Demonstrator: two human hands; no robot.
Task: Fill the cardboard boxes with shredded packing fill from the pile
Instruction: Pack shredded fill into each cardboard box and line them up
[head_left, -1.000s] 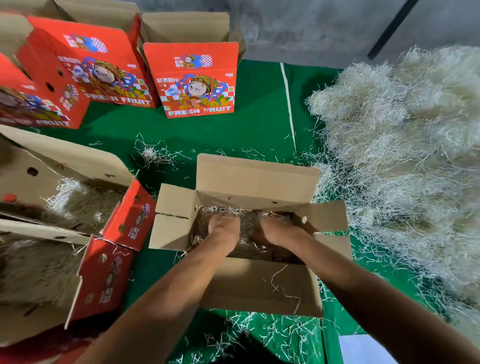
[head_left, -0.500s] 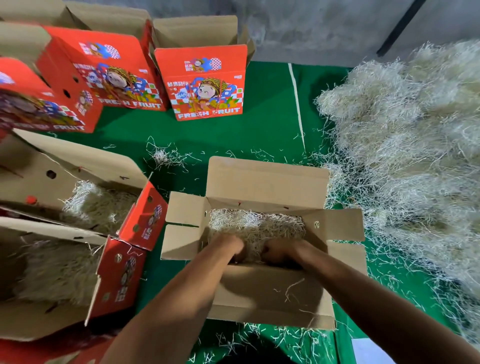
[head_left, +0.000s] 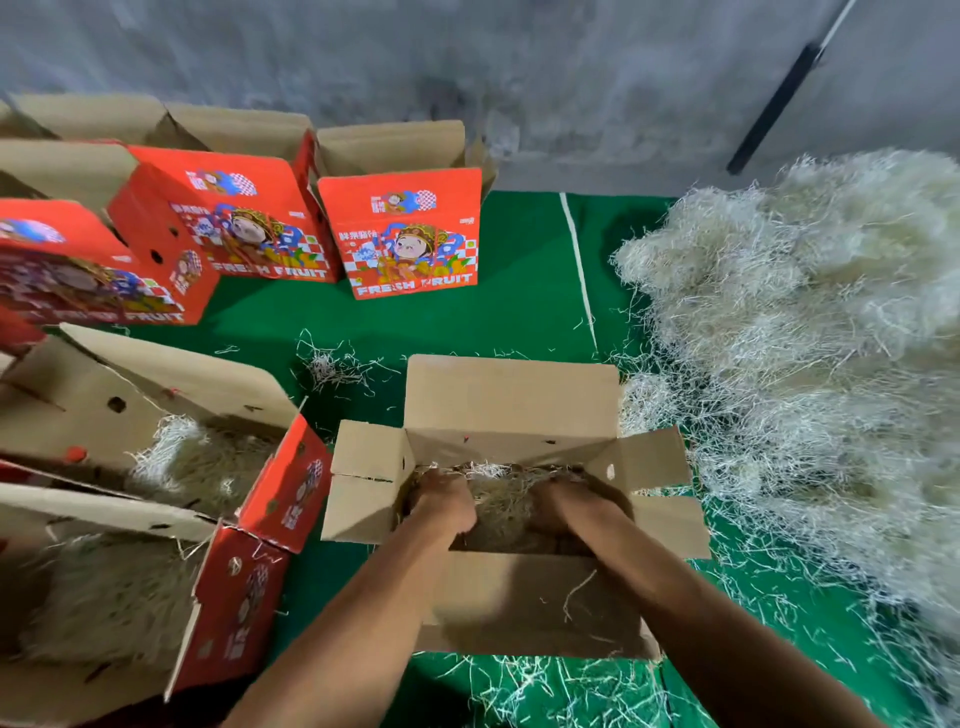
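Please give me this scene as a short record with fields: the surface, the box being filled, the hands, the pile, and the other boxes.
surface: green mat, loose shreds scattered on it
box in work: open cardboard box, flaps out, partly filled with shredded fill
left hand: inside the box, on the fill; grip unclear
right hand: inside the box, on the fill; grip unclear
pile: large heap, right of the box
filled boxes: two, at left, open
red boxes: three, upright near the wall
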